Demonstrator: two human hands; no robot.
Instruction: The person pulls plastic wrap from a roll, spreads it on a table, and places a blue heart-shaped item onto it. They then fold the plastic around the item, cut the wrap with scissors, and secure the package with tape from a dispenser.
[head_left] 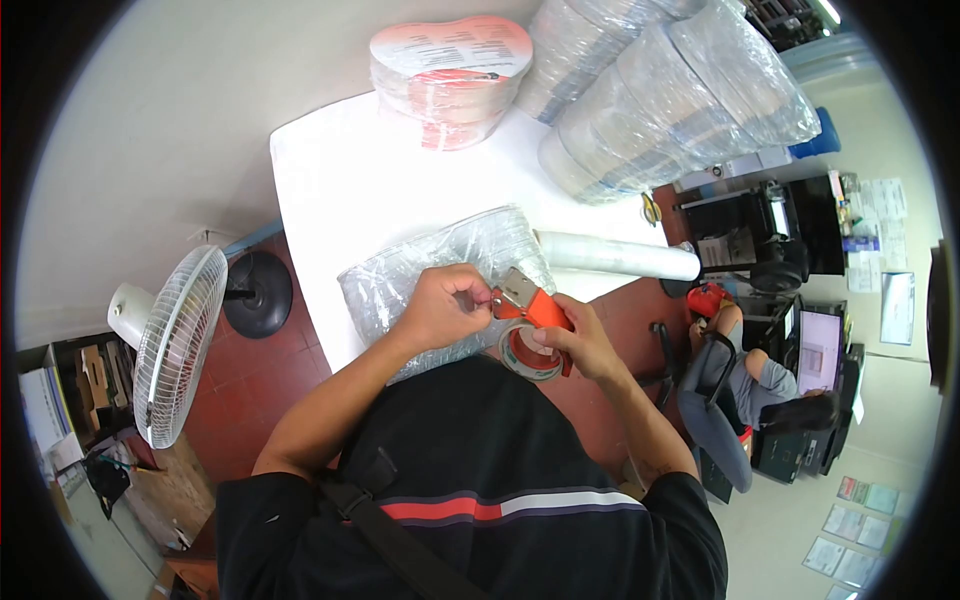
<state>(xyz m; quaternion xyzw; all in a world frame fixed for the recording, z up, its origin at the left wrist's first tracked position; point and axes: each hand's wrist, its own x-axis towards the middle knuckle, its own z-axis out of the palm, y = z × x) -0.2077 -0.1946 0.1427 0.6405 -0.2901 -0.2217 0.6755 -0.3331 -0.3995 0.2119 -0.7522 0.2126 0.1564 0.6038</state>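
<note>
My right hand grips a red tape dispenser with a metal front plate and a roll of tape on it. At the dispenser's front end, my left hand is closed in a pinch; what its fingertips hold is too small to make out. Under both hands lies a bundle wrapped in clear plastic film, resting on the white table. Beside the bundle, a long roll of clear stretch film points to the right.
Film-wrapped stacks and a wrapped pile of red-and-white printed pieces stand at the table's back. Yellow-handled scissors lie near its right edge. A fan stands left. At right, a person sits by a monitor.
</note>
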